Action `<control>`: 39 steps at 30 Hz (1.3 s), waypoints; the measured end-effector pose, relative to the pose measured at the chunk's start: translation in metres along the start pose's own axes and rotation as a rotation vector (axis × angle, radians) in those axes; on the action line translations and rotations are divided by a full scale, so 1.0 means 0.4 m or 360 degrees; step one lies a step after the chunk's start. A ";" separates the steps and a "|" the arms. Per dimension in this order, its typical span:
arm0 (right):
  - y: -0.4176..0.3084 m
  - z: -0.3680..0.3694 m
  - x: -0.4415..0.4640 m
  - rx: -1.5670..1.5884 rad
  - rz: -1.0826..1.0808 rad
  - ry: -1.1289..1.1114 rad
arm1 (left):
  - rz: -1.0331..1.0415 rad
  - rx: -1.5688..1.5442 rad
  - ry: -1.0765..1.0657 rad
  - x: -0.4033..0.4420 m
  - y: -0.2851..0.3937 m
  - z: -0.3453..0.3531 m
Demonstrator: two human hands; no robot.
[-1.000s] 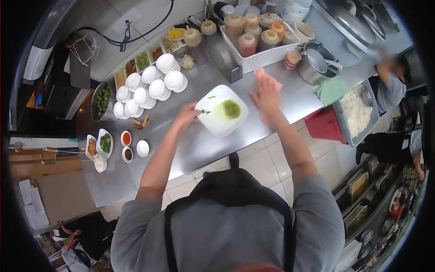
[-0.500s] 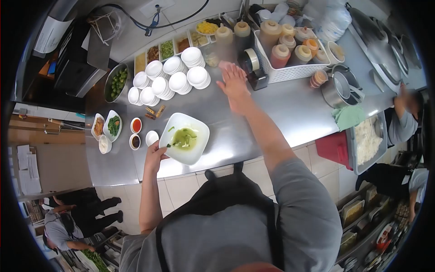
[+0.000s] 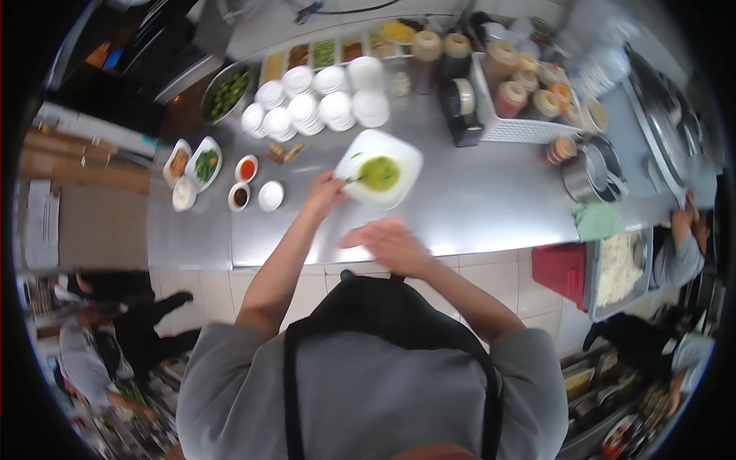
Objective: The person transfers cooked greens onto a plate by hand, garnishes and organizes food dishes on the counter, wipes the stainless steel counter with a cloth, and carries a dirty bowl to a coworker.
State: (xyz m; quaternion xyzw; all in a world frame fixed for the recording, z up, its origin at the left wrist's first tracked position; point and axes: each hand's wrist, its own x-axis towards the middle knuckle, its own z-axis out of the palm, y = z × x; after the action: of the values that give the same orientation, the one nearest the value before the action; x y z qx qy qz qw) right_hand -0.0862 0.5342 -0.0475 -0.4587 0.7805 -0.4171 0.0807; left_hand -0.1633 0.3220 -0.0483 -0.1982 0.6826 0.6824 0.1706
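Note:
My left hand (image 3: 326,192) grips the left rim of a white square bowl (image 3: 405,152). Green liquid with darker green bits (image 3: 379,174) lies in its bottom. The bowl is tilted a little over the steel counter. Below it, near the counter's front edge, my right hand (image 3: 391,244) is stretched out flat and smeared by motion, with nothing visible in it. Left of my left hand stand a small white bowl (image 3: 271,196), a cup of red sauce (image 3: 246,169) and a cup of dark sauce (image 3: 239,197).
Stacked white bowls (image 3: 304,109) stand toward the back, before trays of toppings (image 3: 324,54). A white basket of squeeze bottles (image 3: 521,132), a black tape dispenser (image 3: 463,123) and metal pots (image 3: 589,172) are on the right. Co-workers are at both sides; a rice tub (image 3: 618,268) sits low right.
My right hand has come back from beside the tape dispenser to the counter's front edge. My left hand has carried the bowl right and farther from me. The camera view has shifted.

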 end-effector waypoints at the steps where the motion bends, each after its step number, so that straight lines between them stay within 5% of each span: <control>1: 0.018 -0.049 -0.013 0.0543 0.0253 -0.0114 | -0.0028 -0.0052 0.0037 0.017 0.004 0.030; 2: 0.057 -0.089 -0.065 0.1192 0.0265 0.0056 | -0.0014 -0.0085 0.0039 0.034 0.010 0.058; 3: 0.154 -0.070 -0.175 -0.0147 0.0394 0.0228 | 0.0040 -0.0111 0.0058 0.039 0.020 0.087; 4: 0.116 -0.156 -0.213 -0.0803 0.0791 0.0177 | 0.0095 -0.0134 0.0072 0.048 0.030 0.112; 5: 0.179 -0.192 -0.323 -0.1249 0.0375 0.0580 | 0.0081 -0.0218 0.0049 0.068 0.028 0.128; 6: 0.276 -0.222 -0.424 -0.1110 0.0808 0.0665 | 0.0070 -0.0299 0.0020 0.087 0.019 0.139; 7: 0.115 -0.341 -0.317 -0.0425 0.0794 0.0941 | 0.0104 -0.0368 -0.0025 0.105 0.005 0.148; 8: 0.255 -0.341 -0.484 -0.1270 0.1103 0.0817 | 0.0137 -0.0436 -0.0075 0.116 -0.006 0.154; 9: 0.347 -0.336 -0.578 -0.1403 0.1308 0.1060 | 0.0140 -0.0454 -0.0044 0.119 -0.010 0.159; 10: 0.350 -0.329 -0.598 -0.1743 0.1737 0.0877 | 0.0149 -0.0427 -0.0025 0.121 -0.013 0.159; 12: 0.345 -0.306 -0.571 -0.1744 0.1996 0.0850 | 0.0154 -0.0412 0.0017 0.098 -0.020 0.121; 13: 0.342 -0.278 -0.557 -0.1745 0.1971 0.0838 | 0.0443 0.0074 0.0235 0.082 -0.027 0.091; 16: 0.215 -0.170 -0.385 -0.1360 0.1110 0.0922 | 0.1227 0.1423 0.0892 -0.019 -0.023 -0.068; 18: 0.020 -0.110 -0.184 -0.1077 0.0783 0.0729 | 0.0938 0.1617 0.0920 -0.009 -0.078 -0.206; 19: 0.020 0.019 -0.166 -0.1289 0.0856 0.0151 | 0.0923 0.1715 0.1104 -0.046 -0.067 -0.276; 22: 0.002 0.128 -0.016 -0.0978 0.0660 -0.0017 | 0.0857 0.1820 0.1396 -0.060 -0.030 -0.402; 30: -0.001 0.234 0.301 -0.0867 0.0401 -0.0008 | 0.0267 0.1899 0.1265 0.060 0.010 -0.550; 39: 0.035 0.257 0.414 -0.0858 0.0382 0.0053 | 0.0256 0.1857 0.1360 0.186 0.041 -0.648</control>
State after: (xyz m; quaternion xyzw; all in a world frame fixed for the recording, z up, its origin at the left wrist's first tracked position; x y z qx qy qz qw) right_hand -0.1366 0.3485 -0.0808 -0.3610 0.9130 -0.1896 -0.0082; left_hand -0.2261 0.0600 -0.0689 -0.2734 0.9549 0.0807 -0.0836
